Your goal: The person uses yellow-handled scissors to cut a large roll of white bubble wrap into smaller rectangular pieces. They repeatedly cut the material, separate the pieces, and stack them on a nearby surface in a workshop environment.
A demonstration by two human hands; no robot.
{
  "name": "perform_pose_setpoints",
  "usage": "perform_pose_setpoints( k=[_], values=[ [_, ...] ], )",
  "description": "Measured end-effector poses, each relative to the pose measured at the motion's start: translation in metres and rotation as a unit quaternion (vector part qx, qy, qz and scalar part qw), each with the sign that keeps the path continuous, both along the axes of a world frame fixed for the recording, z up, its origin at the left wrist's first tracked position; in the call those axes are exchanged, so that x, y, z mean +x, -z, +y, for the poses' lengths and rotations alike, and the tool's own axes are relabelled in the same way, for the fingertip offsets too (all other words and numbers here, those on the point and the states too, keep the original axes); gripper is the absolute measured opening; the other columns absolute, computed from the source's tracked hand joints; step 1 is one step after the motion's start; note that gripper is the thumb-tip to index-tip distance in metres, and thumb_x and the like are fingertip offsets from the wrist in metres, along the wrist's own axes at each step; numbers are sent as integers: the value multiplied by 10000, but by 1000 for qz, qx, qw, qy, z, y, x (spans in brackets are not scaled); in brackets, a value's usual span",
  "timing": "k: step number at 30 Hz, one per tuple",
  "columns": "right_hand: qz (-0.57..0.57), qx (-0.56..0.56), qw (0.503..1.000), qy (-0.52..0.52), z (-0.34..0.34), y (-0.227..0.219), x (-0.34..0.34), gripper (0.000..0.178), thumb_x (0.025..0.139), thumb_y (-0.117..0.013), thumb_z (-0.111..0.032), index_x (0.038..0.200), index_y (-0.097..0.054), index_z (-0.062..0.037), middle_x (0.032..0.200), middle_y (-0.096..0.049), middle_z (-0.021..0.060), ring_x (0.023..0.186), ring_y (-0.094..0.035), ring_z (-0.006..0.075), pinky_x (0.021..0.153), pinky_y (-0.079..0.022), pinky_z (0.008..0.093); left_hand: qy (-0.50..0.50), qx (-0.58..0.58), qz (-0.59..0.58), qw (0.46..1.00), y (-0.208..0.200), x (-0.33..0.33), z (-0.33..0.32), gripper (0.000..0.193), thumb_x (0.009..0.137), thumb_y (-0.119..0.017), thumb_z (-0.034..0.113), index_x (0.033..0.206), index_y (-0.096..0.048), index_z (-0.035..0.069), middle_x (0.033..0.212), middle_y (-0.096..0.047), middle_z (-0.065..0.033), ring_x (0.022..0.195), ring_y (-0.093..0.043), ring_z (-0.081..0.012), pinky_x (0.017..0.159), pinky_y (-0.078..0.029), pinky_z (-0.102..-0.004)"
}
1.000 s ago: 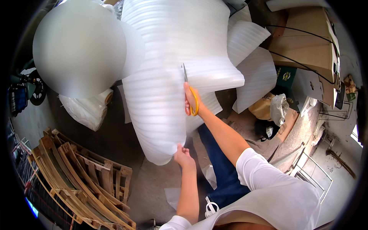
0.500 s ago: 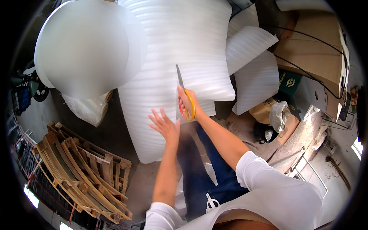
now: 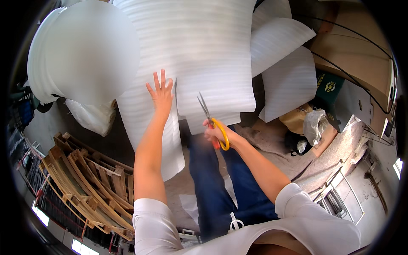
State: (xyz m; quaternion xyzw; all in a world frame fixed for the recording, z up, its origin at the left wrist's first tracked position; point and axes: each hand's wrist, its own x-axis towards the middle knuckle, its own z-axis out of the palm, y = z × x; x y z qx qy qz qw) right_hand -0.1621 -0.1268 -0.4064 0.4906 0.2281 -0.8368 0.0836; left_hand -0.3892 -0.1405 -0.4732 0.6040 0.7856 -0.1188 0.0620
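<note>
The left hand [image 3: 161, 97] is spread, empty, over the far white ribbed foam sheet [image 3: 214, 78], slit at its near end, uncut beyond; yellow-and-red-handled metal scissors [image 3: 219, 125] are gripped by the right hand [image 3: 213, 134].

Light's pretty soft, white foam sheet [image 3: 208, 55] is the brightest big area, small windows [image 3: 41, 215] blown out near the rim. Fisheye bends the pallets [image 3: 91, 202] hard, corners go black, big round blur [image 3: 87, 53] upper left.
</note>
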Motion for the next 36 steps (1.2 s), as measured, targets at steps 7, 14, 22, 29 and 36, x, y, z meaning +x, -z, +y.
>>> perform_pose_setpoints(
  k=[7, 14, 22, 29, 36],
  values=[
    [-2, -5, 1000, 14, 7, 11, -5, 254, 755, -471, -44, 999, -399, -33, 705, -482, 70, 579, -504, 137, 526, -438, 251, 297, -196, 79, 931, 52, -19, -12, 326, 752, -525, 182, 1074, -498, 146, 1319, -317, -72, 1270, -174, -242, 1007, -95, -526],
    [-27, -3, 999, 20, -10, 33, 0, 290, 727, -478, -49, 1009, -413, -21, 670, -494, 54, 568, -508, 136, 509, -425, 236, 438, -323, 147, 826, 100, 0, 3, 328, 814, -427, 231, 1115, -526, 145, 1231, -440, -15, 1216, -294, -187, 1035, -91, -431],
    [-48, 11, 999, 1, -23, 37, -33, 331, 852, -448, -317, 970, -462, -8, 694, -501, 63, 635, -496, 120, 583, -447, 230, 462, -226, 110, 851, 39, -10, -2, 207, 746, -486, 182, 897, -617, 128, 994, -555, 9, 1095, -403, -176, 1015, -118, -383],
    [51, 37, 998, -2, -34, -18, -45, 482, 876, -306, -478, 800, -454, -26, 631, -485, 63, 540, -484, 116, 515, -434, 227, 486, -14, -23, 873, -55, -55, -26, 67, 658, -522, 110, 656, -583, 138, 785, -533, 21, 1025, -436, -138, 1032, -90, -417],
    [66, 74, 995, 32, -53, -63, -65, 469, 885, -298, -462, 782, -463, -36, 605, -449, 31, 509, -443, 76, 486, -406, 191, 507, 61, -50, 858, -98, -79, -48, 60, 652, -531, 106, 608, -519, 144, 834, -545, 26, 1034, -439, -131, 987, -122, -387]
  ],
)
